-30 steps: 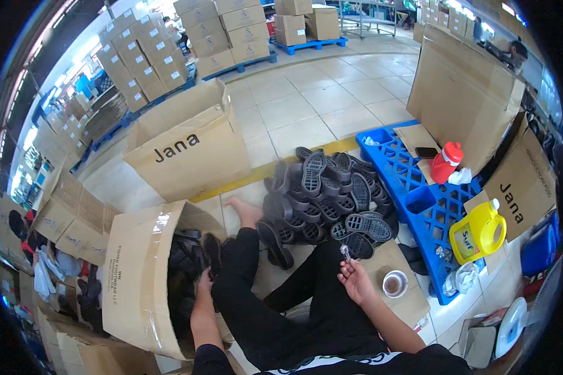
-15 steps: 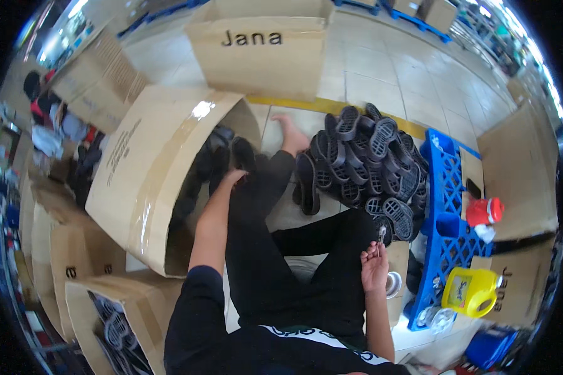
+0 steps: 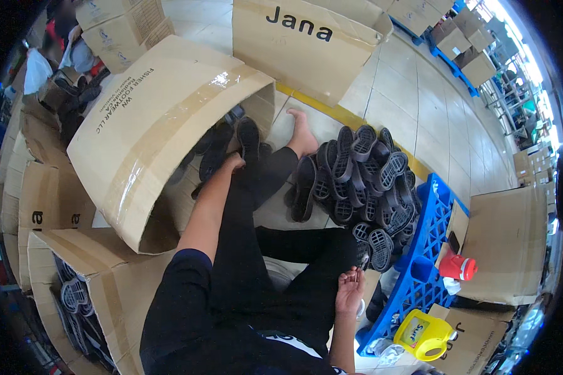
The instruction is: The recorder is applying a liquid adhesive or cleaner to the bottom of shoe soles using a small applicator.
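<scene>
I sit on the floor in black trousers with one bare foot (image 3: 303, 134) stretched out. My left hand (image 3: 233, 162) reaches to the mouth of a big cardboard box (image 3: 150, 125) lying on its side. It grips an upright black shoe sole (image 3: 249, 139), and more soles lie inside the box. My right hand (image 3: 350, 290) hovers by my right knee, pinching a small thin metal tool (image 3: 364, 262). A heap of black soles (image 3: 362, 181) lies just beyond that knee.
A blue plastic pallet (image 3: 428, 250) at the right carries a red jug (image 3: 459, 267) and a yellow container (image 3: 425, 334). Another carton with soles (image 3: 75, 294) stands at my left. Cardboard boxes (image 3: 306, 44) ring the spot, and tiled floor (image 3: 412, 106) stretches behind.
The view has swung and tilted down. My left hand has drawn back from deep in the tipped box to its mouth. My right hand stays by my knee with the small tool.
</scene>
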A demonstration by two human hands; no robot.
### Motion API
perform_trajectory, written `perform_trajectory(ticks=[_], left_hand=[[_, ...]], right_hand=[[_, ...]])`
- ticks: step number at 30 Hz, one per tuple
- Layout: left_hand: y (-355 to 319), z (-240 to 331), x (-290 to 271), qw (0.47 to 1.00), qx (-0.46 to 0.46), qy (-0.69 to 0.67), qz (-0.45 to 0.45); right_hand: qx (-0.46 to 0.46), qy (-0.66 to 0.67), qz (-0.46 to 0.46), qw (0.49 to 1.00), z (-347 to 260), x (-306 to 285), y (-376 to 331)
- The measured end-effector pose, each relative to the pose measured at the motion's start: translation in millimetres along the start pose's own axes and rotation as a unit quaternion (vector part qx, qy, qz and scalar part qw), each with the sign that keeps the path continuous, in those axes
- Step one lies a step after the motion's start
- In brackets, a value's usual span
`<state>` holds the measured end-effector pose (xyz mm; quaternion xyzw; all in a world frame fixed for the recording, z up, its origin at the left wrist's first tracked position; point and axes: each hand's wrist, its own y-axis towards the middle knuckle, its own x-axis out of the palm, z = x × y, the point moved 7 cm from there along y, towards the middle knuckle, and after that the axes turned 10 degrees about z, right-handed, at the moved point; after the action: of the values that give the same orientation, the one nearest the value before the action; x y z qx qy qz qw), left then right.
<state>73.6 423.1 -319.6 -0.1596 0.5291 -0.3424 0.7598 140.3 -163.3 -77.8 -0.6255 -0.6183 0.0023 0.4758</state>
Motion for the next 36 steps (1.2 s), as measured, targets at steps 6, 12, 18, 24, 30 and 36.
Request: perform_trajectory(ticks=[6,12,18,24,30,36], left_hand=[[-20,-4,-41,0.947,-0.004,-0.322,0.015],[-120,52,-55,0.751,0.135,-0.625,-0.161],[-261,65,-69,0.778,0.27,-0.564,0.056],[-387,81,-46,0.735,0.269,-0.618,-0.08],[-494,186,-39,0.553,0.254,-0.676,-0.416],[-519,218,17,0.678,0.281,-0.571,-0.369]], right_hand=[[-0.005,0.008,-0.007,1.0,1,6,-1],[-0.008,0.023,-0.023,0.999,1,-4,0],[-0.002,0.04,-0.037,0.999,2,-7,0],[-0.022,0.061,-0.008,0.998,-7,-16,-10],[-0.16,-0.044,0.054,0.985,-57,-75,-34],[-0.289,-0.479,0.236,0.795,-105,-165,-46]])
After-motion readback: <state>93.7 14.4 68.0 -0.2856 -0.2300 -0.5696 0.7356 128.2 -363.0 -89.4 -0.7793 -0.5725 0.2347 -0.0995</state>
